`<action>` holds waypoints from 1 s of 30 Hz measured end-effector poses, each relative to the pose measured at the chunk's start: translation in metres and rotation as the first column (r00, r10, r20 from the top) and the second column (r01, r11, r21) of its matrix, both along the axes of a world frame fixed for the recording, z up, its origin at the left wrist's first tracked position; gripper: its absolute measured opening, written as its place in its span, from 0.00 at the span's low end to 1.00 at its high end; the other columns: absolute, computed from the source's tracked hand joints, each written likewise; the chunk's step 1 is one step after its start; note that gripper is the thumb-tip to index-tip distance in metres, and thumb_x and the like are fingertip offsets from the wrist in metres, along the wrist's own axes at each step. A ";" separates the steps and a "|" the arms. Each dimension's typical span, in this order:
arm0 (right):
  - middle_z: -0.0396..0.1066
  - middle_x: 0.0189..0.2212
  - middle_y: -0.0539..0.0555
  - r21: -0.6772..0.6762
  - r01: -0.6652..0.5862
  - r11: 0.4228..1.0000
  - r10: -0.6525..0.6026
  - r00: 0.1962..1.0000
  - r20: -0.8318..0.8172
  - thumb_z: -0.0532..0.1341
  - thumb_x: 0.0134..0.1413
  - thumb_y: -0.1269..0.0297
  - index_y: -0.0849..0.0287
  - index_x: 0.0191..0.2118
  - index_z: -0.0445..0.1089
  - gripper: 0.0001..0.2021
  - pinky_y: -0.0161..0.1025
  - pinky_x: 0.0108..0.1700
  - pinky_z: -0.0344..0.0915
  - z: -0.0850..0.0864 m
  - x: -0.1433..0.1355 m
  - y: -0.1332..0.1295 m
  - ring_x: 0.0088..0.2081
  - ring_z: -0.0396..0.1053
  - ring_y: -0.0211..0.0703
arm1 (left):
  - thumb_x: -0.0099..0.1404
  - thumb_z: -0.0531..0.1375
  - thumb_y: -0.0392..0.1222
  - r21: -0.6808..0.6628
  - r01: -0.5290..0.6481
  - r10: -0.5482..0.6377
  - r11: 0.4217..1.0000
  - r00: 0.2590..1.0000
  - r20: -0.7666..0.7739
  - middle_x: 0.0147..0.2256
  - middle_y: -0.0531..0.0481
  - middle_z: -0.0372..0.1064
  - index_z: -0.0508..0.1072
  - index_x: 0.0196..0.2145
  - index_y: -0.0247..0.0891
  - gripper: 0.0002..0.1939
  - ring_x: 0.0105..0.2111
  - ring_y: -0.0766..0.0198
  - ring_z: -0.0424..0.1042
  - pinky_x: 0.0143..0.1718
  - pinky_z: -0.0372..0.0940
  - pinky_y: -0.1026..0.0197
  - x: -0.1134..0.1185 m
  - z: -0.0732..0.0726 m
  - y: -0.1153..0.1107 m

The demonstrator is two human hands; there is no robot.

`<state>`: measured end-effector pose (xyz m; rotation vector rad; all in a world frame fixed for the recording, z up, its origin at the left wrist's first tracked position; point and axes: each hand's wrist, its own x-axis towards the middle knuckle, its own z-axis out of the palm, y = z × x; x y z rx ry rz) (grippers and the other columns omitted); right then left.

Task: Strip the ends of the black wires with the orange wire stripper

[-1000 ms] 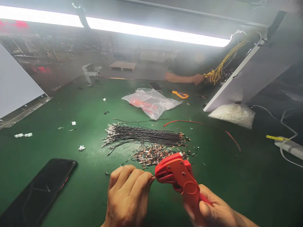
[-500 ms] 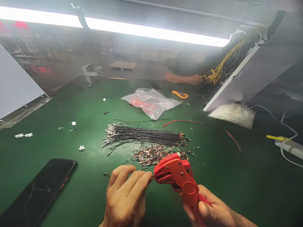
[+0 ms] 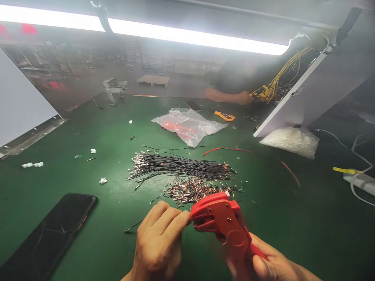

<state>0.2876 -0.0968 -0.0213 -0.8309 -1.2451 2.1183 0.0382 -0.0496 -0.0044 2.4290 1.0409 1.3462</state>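
My right hand is wrapped round the handles of a red wire stripper, its jaws pointing left. My left hand pinches a thin black wire; one end with a small terminal sticks out to the left of the fingers. The fingertips of that hand meet the stripper's jaws, and the wire's other end is hidden there. Just beyond the tool lies a pile of short black and copper wire scraps. Behind it is a bundle of black wires with metal terminals at the left and bare copper at the right.
A black phone lies at the left. Farther back are a clear plastic bag with red contents, a yellow-orange tool and a red wire. A bag of white pieces rests by the right panel. A co-worker's arm is across the table.
My left fingertips have come up against the stripper's jaws. The wire's terminal end has swung lower on the left. The view has shifted slightly.
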 end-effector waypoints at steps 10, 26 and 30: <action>0.60 0.22 0.47 0.013 0.009 1.000 -0.008 0.998 -0.062 0.62 0.50 0.34 0.63 0.33 0.70 0.30 0.33 0.24 0.52 -0.005 -0.004 0.001 0.23 0.54 0.34 | 0.60 0.54 0.18 -0.047 0.059 -0.058 0.997 0.998 0.024 0.29 0.48 0.70 0.70 0.47 0.36 0.21 0.29 0.63 0.59 0.28 0.56 0.60 -0.002 -0.001 0.000; 0.53 0.19 0.43 -0.027 0.212 0.977 -0.211 0.976 0.049 0.59 0.49 0.31 0.63 0.28 0.67 0.32 0.28 0.17 0.44 -0.007 -0.009 -0.016 0.18 0.47 0.28 | 0.59 0.54 0.18 -0.011 0.027 -0.027 1.000 1.000 -0.006 0.31 0.46 0.71 0.70 0.43 0.34 0.18 0.32 0.62 0.59 0.30 0.58 0.60 0.000 0.005 -0.002; 0.53 0.22 0.45 0.045 -0.010 0.999 0.006 0.995 0.099 0.56 0.52 0.30 0.62 0.30 0.66 0.33 0.29 0.20 0.50 -0.005 -0.001 -0.007 0.21 0.50 0.31 | 0.58 0.55 0.18 0.017 0.050 -0.049 0.999 0.998 -0.042 0.31 0.45 0.71 0.70 0.43 0.32 0.18 0.32 0.62 0.58 0.30 0.59 0.60 -0.002 0.007 0.001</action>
